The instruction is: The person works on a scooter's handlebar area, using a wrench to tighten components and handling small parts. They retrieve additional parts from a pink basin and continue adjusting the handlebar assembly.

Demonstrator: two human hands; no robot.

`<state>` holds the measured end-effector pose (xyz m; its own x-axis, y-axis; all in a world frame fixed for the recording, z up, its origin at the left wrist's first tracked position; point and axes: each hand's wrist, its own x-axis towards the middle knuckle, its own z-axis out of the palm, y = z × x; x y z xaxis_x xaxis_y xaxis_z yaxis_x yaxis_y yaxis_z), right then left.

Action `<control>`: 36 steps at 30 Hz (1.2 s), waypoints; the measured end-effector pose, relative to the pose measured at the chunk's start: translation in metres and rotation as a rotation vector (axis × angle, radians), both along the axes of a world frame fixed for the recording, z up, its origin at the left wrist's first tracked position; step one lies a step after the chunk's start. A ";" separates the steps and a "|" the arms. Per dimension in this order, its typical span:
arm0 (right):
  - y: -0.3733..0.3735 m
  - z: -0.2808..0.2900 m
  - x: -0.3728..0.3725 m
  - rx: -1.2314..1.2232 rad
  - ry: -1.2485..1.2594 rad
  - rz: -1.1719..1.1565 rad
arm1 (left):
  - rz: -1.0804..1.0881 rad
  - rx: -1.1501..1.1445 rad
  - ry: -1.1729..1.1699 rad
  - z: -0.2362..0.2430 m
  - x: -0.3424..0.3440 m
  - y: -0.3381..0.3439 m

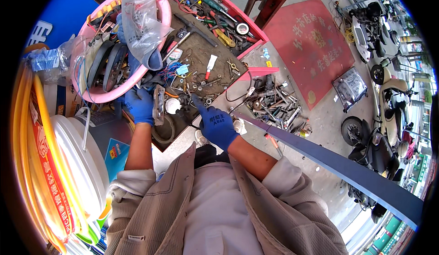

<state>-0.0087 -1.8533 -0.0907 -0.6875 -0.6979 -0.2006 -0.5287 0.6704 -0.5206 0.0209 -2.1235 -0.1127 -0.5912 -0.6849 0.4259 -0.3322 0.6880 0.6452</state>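
Note:
My left hand [140, 105], in a blue work glove, is closed on the side of a narrow, rusty rectangular metal piece [158, 105], held upright near the worktop's left edge. My right hand [219, 126], gloved alike, reaches over the near edge of the dirty worktop [196, 53]. Its index finger stretches toward small nuts and bolts [206, 100]; the other fingers are partly hidden. Between the hands stands a small white round lid or cup [172, 105]. Beyond lie a white-and-red tube [211, 66] and a tangle of thin wires [170, 72].
A pink basin [137, 78] of parts and plastic bags stands at left, above a white bucket [75, 163] and yellow hose [27, 131]. Pliers and screwdrivers fill the red tray [258, 33]. Scrap metal [274, 104] lies right, beside a grey metal beam [329, 159]. Motorbikes [379, 140] stand farther right.

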 end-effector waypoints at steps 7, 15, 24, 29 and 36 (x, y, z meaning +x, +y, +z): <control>0.002 -0.006 0.005 -0.071 0.030 0.015 | -0.023 0.023 0.034 0.001 0.001 0.005; 0.002 0.000 -0.002 -0.046 -0.078 -0.011 | -0.022 0.016 -0.005 0.024 -0.005 0.016; 0.012 0.008 -0.020 -0.231 0.040 -0.204 | -0.051 -0.122 0.086 0.010 -0.004 0.011; 0.026 -0.010 -0.020 -0.033 0.135 -0.037 | -0.067 -0.027 0.113 0.009 -0.003 0.012; 0.018 0.041 -0.048 -0.184 0.189 -0.165 | -0.132 -0.064 -0.005 0.027 -0.003 0.023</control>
<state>-0.0569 -1.8353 -0.0496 -0.8074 -0.5868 0.0612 -0.5199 0.6586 -0.5440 0.0175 -2.1004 -0.0859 -0.6765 -0.5729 0.4628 -0.2395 0.7654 0.5974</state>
